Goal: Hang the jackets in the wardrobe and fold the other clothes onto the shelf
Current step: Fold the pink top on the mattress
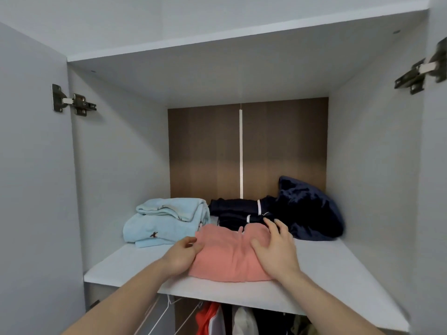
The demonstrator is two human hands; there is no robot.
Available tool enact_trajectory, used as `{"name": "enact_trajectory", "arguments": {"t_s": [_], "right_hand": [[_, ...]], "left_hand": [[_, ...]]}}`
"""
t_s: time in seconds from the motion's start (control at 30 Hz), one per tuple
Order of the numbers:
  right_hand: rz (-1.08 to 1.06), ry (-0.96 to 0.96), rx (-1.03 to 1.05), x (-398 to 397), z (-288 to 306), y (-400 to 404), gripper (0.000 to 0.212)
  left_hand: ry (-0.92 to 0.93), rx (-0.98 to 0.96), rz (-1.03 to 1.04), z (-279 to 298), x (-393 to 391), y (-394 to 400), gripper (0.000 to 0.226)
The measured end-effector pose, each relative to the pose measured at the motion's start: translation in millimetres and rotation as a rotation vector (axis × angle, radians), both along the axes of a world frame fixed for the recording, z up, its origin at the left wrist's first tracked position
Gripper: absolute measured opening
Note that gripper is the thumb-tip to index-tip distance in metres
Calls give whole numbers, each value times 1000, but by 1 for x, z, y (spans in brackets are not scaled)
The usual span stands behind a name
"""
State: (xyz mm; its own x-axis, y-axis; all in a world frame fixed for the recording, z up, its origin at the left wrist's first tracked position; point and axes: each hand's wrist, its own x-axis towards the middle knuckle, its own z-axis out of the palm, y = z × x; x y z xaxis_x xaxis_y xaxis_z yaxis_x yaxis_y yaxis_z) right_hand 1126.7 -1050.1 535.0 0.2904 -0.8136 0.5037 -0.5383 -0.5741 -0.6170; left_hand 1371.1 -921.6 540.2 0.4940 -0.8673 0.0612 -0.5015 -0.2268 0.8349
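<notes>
Hands on the pink garment [229,255] at the shelf [338,267] front. Right hand [278,247] lies flat on top, fingers spread and straight, pressing its right side. Left hand [181,255] sits at the left edge, fingers curled against the fabric; I can't tell if it's pinching. Garment is folded, touching the black stack [242,211] behind it. Light blue pile [167,221] back left, navy heap [312,209] back right. Below the shelf I see hung clothes [232,317] and white hangers [167,313].
</notes>
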Motion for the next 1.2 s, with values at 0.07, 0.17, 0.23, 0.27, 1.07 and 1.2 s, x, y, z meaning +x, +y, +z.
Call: {"name": "enact_trajectory", "arguments": {"t_s": [0.07,0.17,0.23,0.27,1.07,1.2], "right_hand": [[166,-1,-220,4,-4,9,64],[303,329,-161,17,-11,17,82],[267,478,-80,24,-16,12,96],[249,487,-48,26,-18,10,99],[61,464,-82,85,-31,-36,81],[103,399,-168,83,-38,-37,83]], "left_hand": [[-25,-36,4,-9,11,2,54],[-76,-86,59,-20,25,1,37],[-202,-58,127,-29,36,2,31],[-293,-24,156,-34,41,3,29],[-589,83,174,-52,55,-5,38],[-604,101,178,-51,55,-6,39]]}}
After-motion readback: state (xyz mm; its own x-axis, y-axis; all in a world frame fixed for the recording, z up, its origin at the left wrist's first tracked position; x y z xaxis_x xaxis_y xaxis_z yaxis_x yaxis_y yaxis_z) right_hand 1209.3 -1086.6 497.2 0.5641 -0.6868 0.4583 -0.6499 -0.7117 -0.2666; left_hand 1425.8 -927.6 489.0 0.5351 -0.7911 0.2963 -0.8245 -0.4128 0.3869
